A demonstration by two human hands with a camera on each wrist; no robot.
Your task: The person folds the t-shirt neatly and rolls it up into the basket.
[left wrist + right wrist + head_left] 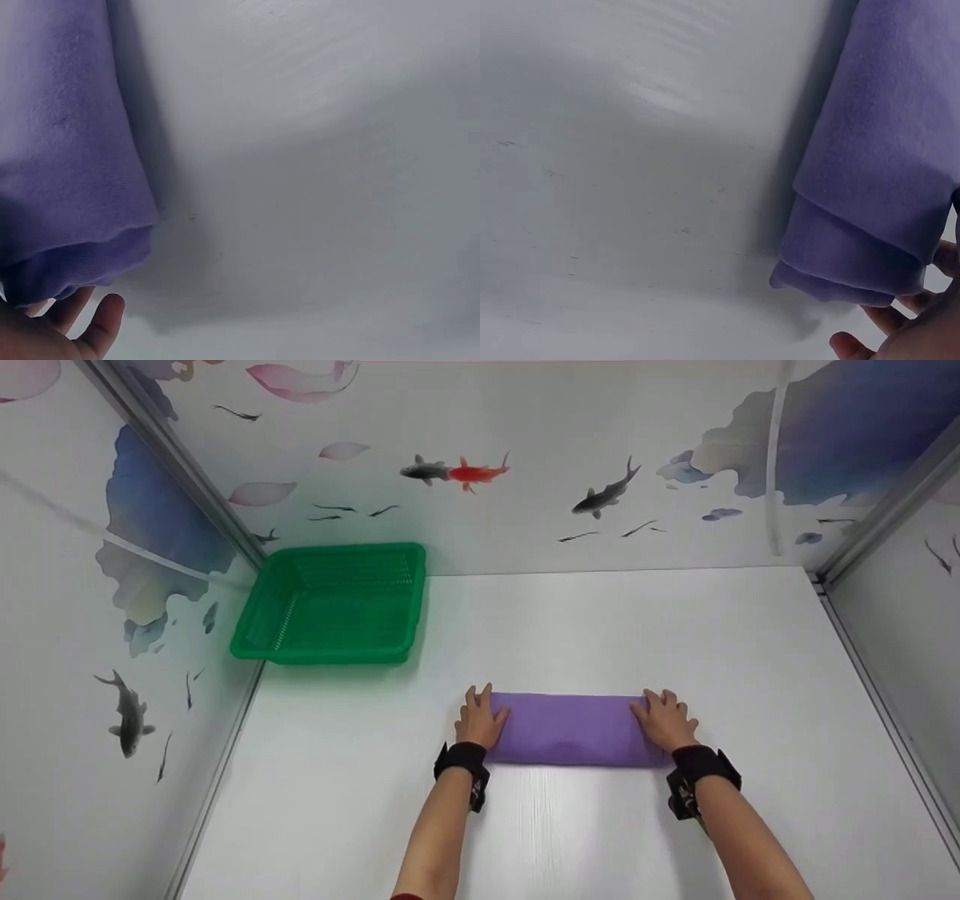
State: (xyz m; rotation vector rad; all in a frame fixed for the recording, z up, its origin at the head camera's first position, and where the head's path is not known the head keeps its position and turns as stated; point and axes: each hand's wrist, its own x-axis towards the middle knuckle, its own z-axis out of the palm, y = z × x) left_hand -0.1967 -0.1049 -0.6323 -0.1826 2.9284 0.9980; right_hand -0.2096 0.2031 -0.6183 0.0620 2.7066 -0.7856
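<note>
A purple cloth (570, 729), folded into a long flat bundle with soft, fuzzy fabric, lies crosswise on the white table. At its left end, my left hand (480, 724) holds it with the thumb over the top and the fingers along the edge. My right hand (666, 721) holds the opposite end in much the same way. Loose folded layers of the cloth (71, 150) show at the left end in the left wrist view, with fingertips below them. Stacked folds of the cloth (885, 135) show in the right wrist view; part of each hand is out of frame there.
A green plastic basket (337, 630) with perforated sides stands at the table's back left corner. White panels printed with fish and petals, such as the back wall (525, 525), enclose the table (600, 622) on the left, back and right. Black straps (463, 757) circle both wrists.
</note>
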